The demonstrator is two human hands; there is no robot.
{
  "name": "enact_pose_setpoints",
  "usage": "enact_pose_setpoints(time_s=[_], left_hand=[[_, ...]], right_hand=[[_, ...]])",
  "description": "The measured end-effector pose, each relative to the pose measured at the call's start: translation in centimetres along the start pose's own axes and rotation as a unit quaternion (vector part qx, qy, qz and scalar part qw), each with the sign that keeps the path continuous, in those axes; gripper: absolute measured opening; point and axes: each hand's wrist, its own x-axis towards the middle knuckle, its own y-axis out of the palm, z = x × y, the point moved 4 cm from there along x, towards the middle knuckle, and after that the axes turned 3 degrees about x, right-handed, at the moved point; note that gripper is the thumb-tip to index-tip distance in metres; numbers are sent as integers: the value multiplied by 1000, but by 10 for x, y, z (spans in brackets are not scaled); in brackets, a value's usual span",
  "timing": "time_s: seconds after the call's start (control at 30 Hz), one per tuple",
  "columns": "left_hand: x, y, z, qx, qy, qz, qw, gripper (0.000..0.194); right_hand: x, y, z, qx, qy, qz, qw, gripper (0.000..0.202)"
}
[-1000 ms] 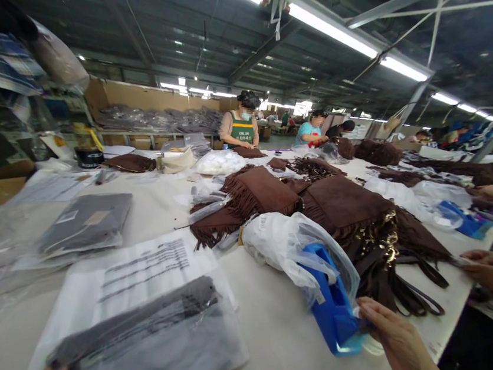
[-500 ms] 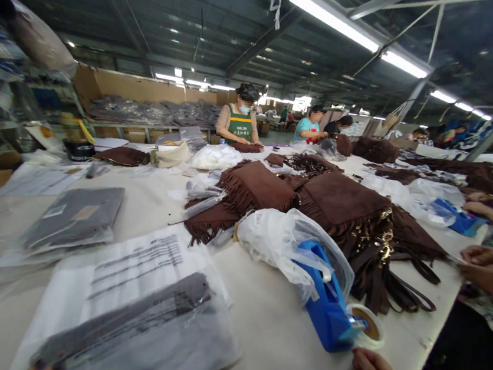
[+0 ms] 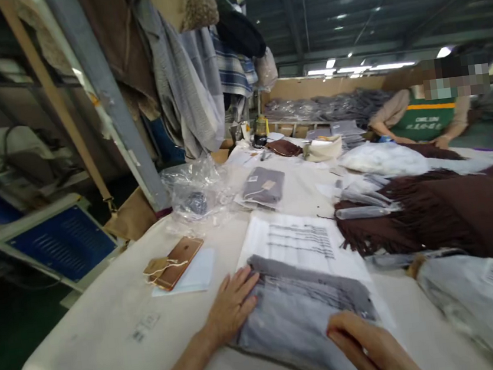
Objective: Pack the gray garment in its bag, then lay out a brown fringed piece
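Observation:
A clear plastic bag with a folded grey garment (image 3: 301,315) inside lies on the white table (image 3: 112,331) right in front of me. My left hand (image 3: 231,305) lies flat on the bag's left edge, fingers spread. My right hand (image 3: 372,352) presses on the bag's near right corner. Printed text shows on the bag's upper flap (image 3: 300,241). Neither hand grips anything.
A phone (image 3: 176,262) with tags rests on a pale card to the left. Another bagged grey garment (image 3: 261,186) and crumpled plastic (image 3: 196,193) lie farther back. Brown fringed garments (image 3: 446,215) pile up at right, with a white bag (image 3: 486,294) near them. A co-worker in a green apron (image 3: 426,120) stands behind.
My view has swung left, away from the blue tape dispenser. My right hand has left the dispenser and come onto the bagged grey garment; my left hand now lies farther onto the bag.

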Motion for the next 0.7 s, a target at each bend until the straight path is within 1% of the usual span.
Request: enact_pose_setpoints(time_s=[0.03,0.1,0.13,0.23,0.33,0.4,0.43,0.5,0.53,0.6,0.67,0.7], left_hand=[[-1,0,0,-10,-4,6,1000,49],[-2,-1,-1,-31,-10,18,999,48],[-2,-2,-1,-40,-13,23,999,48],[-1,-6,-2,-62,-25,34,997,46],[-1,-9,-3,-74,-33,39,996,46],[-1,-9,-4,-79,-31,41,996,47],[-1,-10,-5,-80,-29,42,995,48],[-1,-10,-4,-82,-28,41,995,49],[-1,-11,-4,-83,-28,40,995,49],[-1,-12,-4,-86,-33,37,995,48],[-1,-13,-4,-92,-36,37,994,47],[-1,-14,-4,-97,-36,38,994,47]], right_hand=[[24,4,18,-43,-40,52,997,26],[64,15,42,-129,-62,122,982,22],[79,23,49,-162,-64,146,974,20],[109,47,52,-206,-61,186,959,17],[127,62,42,-223,-27,190,956,15],[138,62,33,-231,18,173,957,10],[144,60,28,-230,43,163,958,12],[153,54,17,-210,94,158,960,25],[156,50,12,-187,119,169,960,28],[157,43,4,-121,155,205,959,27],[153,34,2,-50,162,232,958,26],[150,29,5,-19,156,239,958,28]])
